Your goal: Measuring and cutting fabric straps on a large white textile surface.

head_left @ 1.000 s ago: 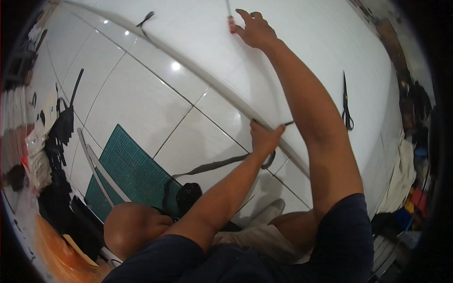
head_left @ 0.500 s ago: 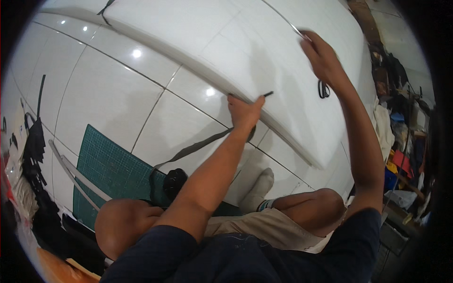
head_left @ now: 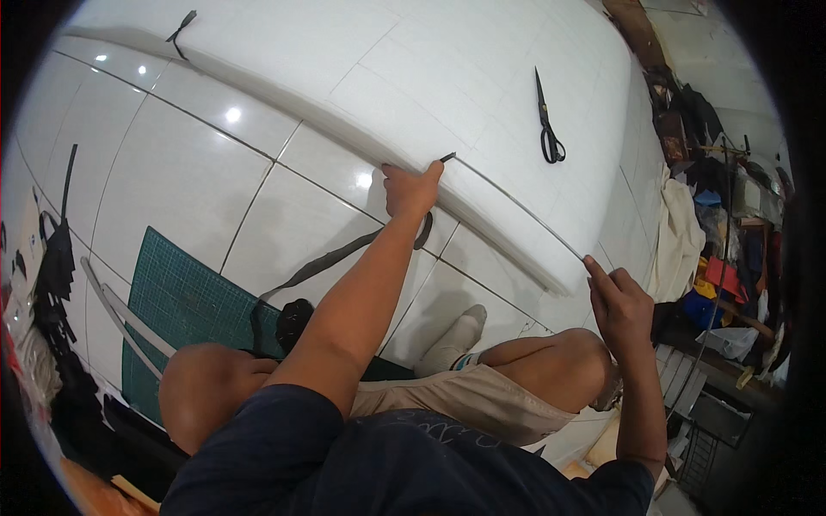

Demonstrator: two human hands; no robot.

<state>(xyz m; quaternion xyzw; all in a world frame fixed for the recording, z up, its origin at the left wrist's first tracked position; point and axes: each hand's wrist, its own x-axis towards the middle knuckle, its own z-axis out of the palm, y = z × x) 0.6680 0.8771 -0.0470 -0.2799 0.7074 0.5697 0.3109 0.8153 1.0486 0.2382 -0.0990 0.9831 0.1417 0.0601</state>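
A thick white slab (head_left: 379, 95), perhaps foam, lies across the tiled floor. At its near edge my left hand (head_left: 411, 189) is closed, thumb on top, on a dark grey fabric strip (head_left: 331, 258). The strip's short end pokes out above the thumb, and its length trails down to the floor. My right hand (head_left: 621, 311) pinches one end of a thin metal rod (head_left: 520, 208) beyond the slab's right corner. The rod's far tip meets the strip's end by my left thumb. Black scissors (head_left: 546, 125) lie on the slab.
A green cutting mat (head_left: 185, 301) lies at left with curved grey strips (head_left: 129, 318). A second dark strip (head_left: 179, 36) crosses the slab's edge at the far left. A shiny black object (head_left: 295, 325) sits behind my left forearm. Piled fabrics (head_left: 723, 275) line the right.
My right hand has swung down and nearer with the rod, whose far tip is now at the strip's end. My left hand keeps its hold at the slab's edge. The view has shifted slightly.
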